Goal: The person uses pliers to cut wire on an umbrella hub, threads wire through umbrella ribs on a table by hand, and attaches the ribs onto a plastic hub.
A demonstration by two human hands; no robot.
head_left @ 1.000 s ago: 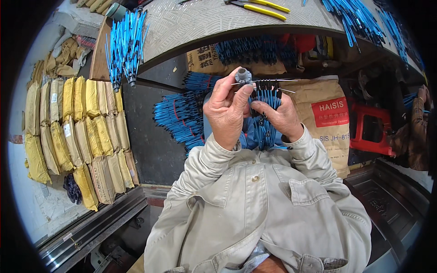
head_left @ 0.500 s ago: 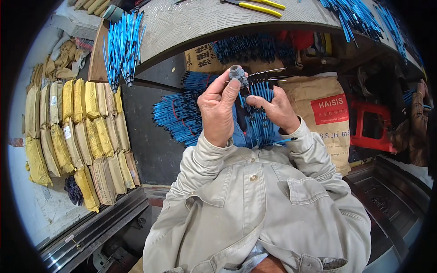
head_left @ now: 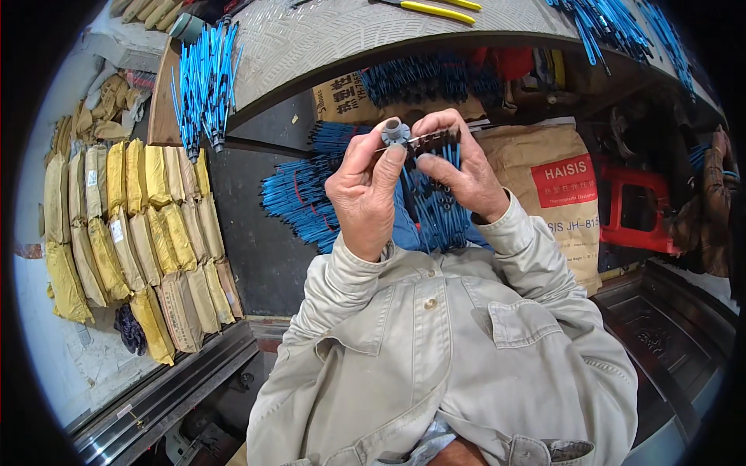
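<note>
My left hand [head_left: 362, 180] grips a small grey round plastic fitting [head_left: 395, 132] with a tubular end, between thumb and fingers. Thin metal rods run from the fitting toward my right hand [head_left: 458, 168], which is closed over them. A row of thin blue sticks with black ends [head_left: 441, 203] hangs below these rods in front of my lap. My right thumb lies against the top of the row, and its fingers curl over from the far side. Both hands nearly meet at the fitting; my right fingers hide part of the rods.
More bundles of blue sticks [head_left: 299, 194] lie left of my lap. Ahead is a bench [head_left: 311, 46] carrying yellow-handled pliers [head_left: 439, 9] and another blue bundle [head_left: 205, 85]. At right are a brown paper sack [head_left: 513, 155] and a red plastic stool [head_left: 633, 210]. Yellow and tan packets [head_left: 128, 225] lie left.
My right hand has moved up and left, close to the fitting, and its fingers now cover the rods. The fitting has turned slightly and lowered in my left hand.
</note>
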